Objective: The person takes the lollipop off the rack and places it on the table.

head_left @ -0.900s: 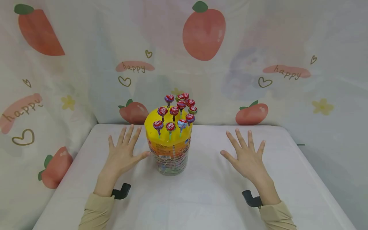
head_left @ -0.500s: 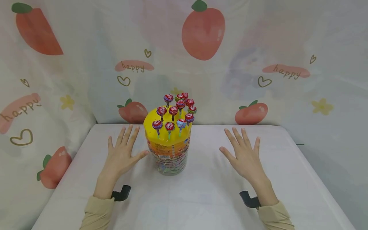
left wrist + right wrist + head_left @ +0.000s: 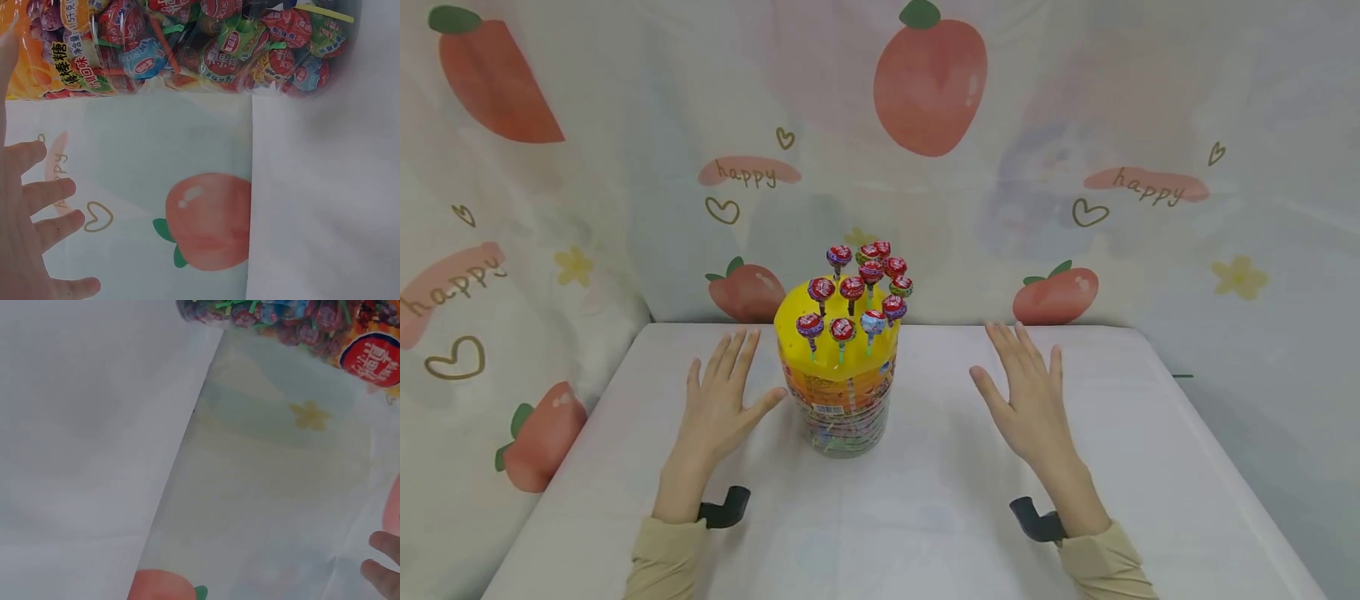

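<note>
A clear plastic jar (image 3: pixel 850 429) packed with wrapped lollipops stands upright on the table, left of centre. Several lollipops (image 3: pixel 852 289) stick up from its yellow lid (image 3: pixel 790 321). My left hand (image 3: pixel 718 408) is held flat just left of the jar, fingers straight, thumb pointing at its side. The left wrist view shows the jar's candy-filled wall (image 3: pixel 219 47) close to that hand. Farther off on the right, my right hand (image 3: pixel 1030 408) has straight fingers and holds nothing. Only two of its fingertips (image 3: pixel 382 575) show in the right wrist view, away from the jar.
A white table (image 3: pixel 925 533) lies under both hands. Behind it and to the sides hangs a pale curtain (image 3: pixel 955 225) printed with fruit, hearts and "happy". Each wrist carries a black mount, on the left (image 3: pixel 727 507) and on the right (image 3: pixel 1037 521).
My right hand has turned and shifted slightly left, its fingers drawing closer together. The left hand's fingers have also come nearer each other. The jar stands where it was.
</note>
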### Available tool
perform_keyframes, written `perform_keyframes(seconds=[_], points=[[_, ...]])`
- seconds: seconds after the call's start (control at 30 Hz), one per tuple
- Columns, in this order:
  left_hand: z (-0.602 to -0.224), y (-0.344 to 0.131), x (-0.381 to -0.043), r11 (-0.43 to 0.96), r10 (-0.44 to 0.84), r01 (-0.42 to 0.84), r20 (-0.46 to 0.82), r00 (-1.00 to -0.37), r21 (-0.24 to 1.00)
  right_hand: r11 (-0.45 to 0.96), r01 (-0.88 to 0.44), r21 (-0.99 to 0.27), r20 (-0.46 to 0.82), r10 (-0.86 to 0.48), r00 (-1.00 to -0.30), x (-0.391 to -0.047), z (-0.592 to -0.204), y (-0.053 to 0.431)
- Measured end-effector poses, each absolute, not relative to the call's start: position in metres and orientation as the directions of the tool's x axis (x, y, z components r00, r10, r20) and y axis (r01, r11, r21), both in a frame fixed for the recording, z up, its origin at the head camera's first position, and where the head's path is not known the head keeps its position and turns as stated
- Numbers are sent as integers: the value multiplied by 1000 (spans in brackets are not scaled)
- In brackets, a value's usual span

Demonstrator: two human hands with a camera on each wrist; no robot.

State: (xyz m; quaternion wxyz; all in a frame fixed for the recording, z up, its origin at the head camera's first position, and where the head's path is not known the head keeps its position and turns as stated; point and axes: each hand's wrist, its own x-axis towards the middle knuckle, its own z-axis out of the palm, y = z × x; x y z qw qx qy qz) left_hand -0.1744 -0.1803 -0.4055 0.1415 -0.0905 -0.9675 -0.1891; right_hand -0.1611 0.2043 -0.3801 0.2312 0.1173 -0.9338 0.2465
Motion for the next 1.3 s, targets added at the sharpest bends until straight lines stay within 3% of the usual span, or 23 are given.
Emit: perform_keyframes(seconds=[0.53,1.3], points=[[-423,-170,-174,830,70,308,461,-885,465,715,-503,-486,667,-69,-742,-160,-357,181],[-446,-143,-178,590,-119,367,527,-842,719,545,-684,-486,793,-55,-607,-161,-331,143]])
